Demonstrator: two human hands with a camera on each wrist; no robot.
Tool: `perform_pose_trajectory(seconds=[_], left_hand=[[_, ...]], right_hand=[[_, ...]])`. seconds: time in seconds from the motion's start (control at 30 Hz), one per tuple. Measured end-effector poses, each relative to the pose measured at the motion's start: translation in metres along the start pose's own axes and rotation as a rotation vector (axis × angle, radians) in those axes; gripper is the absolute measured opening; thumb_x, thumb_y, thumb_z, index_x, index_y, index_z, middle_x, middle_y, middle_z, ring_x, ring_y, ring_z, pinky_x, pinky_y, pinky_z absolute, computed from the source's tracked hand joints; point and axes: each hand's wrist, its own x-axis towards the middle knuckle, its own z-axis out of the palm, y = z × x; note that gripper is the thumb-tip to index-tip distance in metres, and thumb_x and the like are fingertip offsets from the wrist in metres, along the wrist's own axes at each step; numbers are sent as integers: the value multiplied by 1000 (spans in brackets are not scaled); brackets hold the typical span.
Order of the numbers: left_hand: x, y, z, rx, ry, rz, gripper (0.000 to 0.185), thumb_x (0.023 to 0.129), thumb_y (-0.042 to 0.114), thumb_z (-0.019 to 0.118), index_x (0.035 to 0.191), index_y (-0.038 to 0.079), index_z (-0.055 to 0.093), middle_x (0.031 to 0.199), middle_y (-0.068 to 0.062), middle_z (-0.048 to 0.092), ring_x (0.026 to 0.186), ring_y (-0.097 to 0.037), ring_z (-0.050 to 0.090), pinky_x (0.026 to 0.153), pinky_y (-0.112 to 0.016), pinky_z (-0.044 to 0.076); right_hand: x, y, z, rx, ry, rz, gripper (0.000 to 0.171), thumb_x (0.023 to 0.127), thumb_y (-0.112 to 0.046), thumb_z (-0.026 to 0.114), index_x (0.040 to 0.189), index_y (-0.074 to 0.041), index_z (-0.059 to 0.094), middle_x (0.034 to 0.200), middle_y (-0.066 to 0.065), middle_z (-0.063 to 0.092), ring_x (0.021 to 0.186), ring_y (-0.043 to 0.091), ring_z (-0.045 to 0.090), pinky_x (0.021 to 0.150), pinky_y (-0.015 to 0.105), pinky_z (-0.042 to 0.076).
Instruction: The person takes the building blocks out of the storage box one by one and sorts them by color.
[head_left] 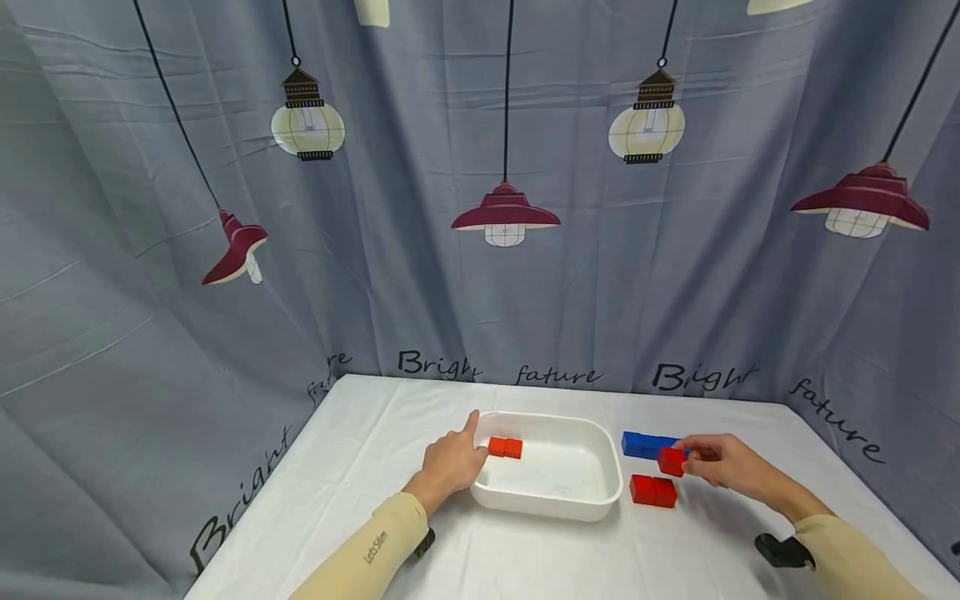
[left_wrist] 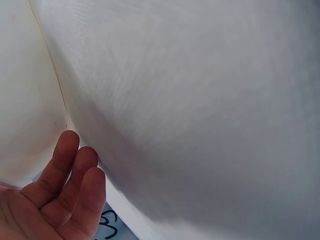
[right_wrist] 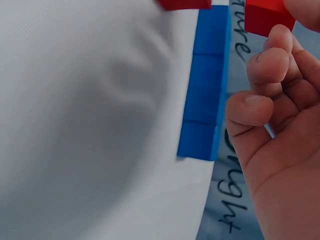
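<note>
My right hand pinches a red cube between thumb and fingertips, held above the table. In the right wrist view the same red cube shows at the top, its far part cut off. Behind it lies a row of blue cubes, partly hidden by the hand. Two red cubes sit side by side in front of that row. My left hand holds the left rim of a white tray, fingers along its outer wall. Two more red cubes lie inside the tray.
A white cloth covers the table. Beyond the table's back edge hangs a grey-blue curtain printed with lamps and lettering. The tray's right wall stands close to the red and blue cubes.
</note>
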Motion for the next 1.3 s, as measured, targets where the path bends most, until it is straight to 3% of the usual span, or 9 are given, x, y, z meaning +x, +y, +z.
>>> perform_pose_trajectory(seconds=[0.3,0.77,1.3], left_hand=[[0,3,0,-4,-5,-16,69,96,35,54,159,18,31,112,-17,72,75,-24,60,78,-46,52],[-2,1,-4,-2,-9,-24,70,95,34,55,159,18,31,111,-17,72,75,-24,60,77,-46,51],[-1,3,-2,-1,-14,-25,70,96,35,55,159,19,31,114,-18,71,73,-23,59,76,-46,52]], right_hand=[[-6,22,-1,-2,32,62,49,96,-24,66,134,5,56,83,8,57,64,18,52,53,25,41],[-8,41,4,-16,53,133,46,93,-20,70,130,5,59,86,6,59,73,19,54,58,24,45],[-14,40,11,-10,27,134,45,93,-22,71,128,5,60,82,5,56,69,20,54,58,26,44]])
